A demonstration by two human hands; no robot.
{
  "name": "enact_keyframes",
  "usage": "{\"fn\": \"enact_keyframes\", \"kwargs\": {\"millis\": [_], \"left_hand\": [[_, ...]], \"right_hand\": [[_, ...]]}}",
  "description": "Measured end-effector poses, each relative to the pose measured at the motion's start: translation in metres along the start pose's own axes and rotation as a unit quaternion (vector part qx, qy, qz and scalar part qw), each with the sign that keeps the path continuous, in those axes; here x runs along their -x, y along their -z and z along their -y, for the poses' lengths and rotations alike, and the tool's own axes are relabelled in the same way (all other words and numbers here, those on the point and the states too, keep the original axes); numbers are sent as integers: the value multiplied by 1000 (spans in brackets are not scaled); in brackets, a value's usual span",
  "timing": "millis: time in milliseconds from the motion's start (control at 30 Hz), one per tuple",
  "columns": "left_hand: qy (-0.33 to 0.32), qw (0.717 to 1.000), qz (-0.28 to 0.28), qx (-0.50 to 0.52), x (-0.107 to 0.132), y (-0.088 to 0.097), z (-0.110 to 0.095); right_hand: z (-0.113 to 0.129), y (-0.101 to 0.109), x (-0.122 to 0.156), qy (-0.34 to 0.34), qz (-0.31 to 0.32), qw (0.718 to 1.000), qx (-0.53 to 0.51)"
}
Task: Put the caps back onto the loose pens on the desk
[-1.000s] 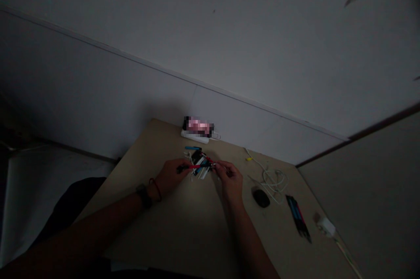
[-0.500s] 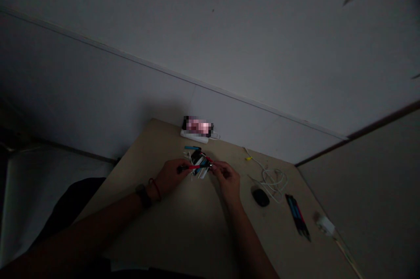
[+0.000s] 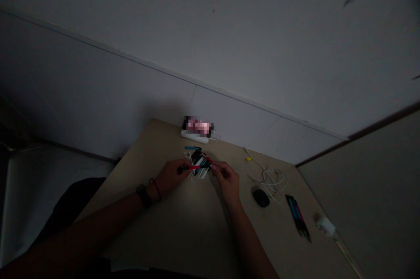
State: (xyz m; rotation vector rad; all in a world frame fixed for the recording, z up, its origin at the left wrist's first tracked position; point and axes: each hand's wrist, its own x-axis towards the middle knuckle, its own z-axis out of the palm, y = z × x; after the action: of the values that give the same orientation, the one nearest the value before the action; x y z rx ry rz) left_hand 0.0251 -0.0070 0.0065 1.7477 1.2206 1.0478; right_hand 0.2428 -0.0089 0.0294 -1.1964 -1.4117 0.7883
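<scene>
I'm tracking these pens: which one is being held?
The red-and-black pen, held between the left hand and the right hand; the black-ended pens right of the mouse lie on the desk.

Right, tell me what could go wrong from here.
The pen, held between the left hand and the right hand over the pile, might slip and scatter it. Dim light could hide small details. Moving outward, the right hand may bump the mouse.
</scene>
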Motion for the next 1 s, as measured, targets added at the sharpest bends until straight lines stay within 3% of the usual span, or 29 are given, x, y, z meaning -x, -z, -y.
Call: {"fn": "enact_keyframes", "kwargs": {"millis": [667,1000], "left_hand": [[-14,1000,15,3,1,2,-5],[-12,1000,18,7,1,1,-3]], "right_hand": [[-3,-3,1,-69,-2,997,-41],[-12,-3,1,-50,2,999,-18]]}}
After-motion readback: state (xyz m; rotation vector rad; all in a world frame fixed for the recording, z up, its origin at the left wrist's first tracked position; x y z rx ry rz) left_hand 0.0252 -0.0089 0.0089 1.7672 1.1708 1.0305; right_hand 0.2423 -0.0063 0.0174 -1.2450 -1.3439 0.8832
